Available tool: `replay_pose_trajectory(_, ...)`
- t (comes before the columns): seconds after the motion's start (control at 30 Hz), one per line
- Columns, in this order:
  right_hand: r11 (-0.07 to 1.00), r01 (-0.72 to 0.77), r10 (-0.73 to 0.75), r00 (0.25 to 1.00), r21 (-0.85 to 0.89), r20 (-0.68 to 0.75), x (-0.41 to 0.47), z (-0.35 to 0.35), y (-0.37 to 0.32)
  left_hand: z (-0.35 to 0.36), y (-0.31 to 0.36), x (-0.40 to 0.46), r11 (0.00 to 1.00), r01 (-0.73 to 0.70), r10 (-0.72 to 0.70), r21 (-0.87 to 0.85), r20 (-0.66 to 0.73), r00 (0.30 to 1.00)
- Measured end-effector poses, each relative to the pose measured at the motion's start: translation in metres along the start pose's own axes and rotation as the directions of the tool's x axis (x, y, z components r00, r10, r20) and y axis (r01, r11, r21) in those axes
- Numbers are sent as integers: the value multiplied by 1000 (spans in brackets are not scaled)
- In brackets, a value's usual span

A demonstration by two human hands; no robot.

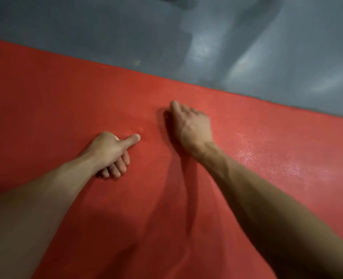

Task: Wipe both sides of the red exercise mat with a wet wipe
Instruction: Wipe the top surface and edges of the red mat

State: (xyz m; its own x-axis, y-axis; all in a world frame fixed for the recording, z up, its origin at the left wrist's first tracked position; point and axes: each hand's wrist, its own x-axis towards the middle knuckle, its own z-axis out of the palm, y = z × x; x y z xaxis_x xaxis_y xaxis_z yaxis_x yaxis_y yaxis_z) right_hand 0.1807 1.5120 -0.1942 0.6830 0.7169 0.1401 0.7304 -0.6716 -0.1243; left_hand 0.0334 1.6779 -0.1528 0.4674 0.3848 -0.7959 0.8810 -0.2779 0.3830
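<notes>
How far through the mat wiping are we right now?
Partly through one side. The red mat lies flat on the grey floor, with a wet-looking sheen to the right of the right hand, so that stretch looks wiped. The right hand presses down on the mat; no wipe is visible under it. The left hand rests curled beside it. The dry-looking area and the underside remain.

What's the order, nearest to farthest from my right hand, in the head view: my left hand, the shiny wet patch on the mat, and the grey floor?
From the right hand:
1. Left hand, to its left on the red mat.
2. Shiny wet patch, to its right; nearly as close, so hard to rank against the left hand.
3. Grey floor, beyond the mat's far edge.
</notes>
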Motion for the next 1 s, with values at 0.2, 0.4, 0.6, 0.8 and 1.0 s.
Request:
replay_pose_trajectory(0.2,844,-524,525,851,-120,-19,-28,-48,132,0,-1,0,1000,-2,2,-2,6,1000)
replay_pose_trajectory(0.4,989,-143,143,990,39,4,-11,-6,1,2,1,-3,1000,-7,7,12,-9,1000)
replay_pose_trajectory(0.6,993,-65,70,996,-100,48,-36,-22,56,2,1,-4,1000,-8,8,0,-30,1000)
replay_pose_trajectory(0.8,925,-374,378,924,-70,57,-66,-50,112,3,2,-5,1000,-17,17,1,-39,999)
replay_pose_trajectory(1.0,903,382,-412,900,195,145,-116,-31,-32,4,1,-5,1000,-24,24,-1,-55,998)
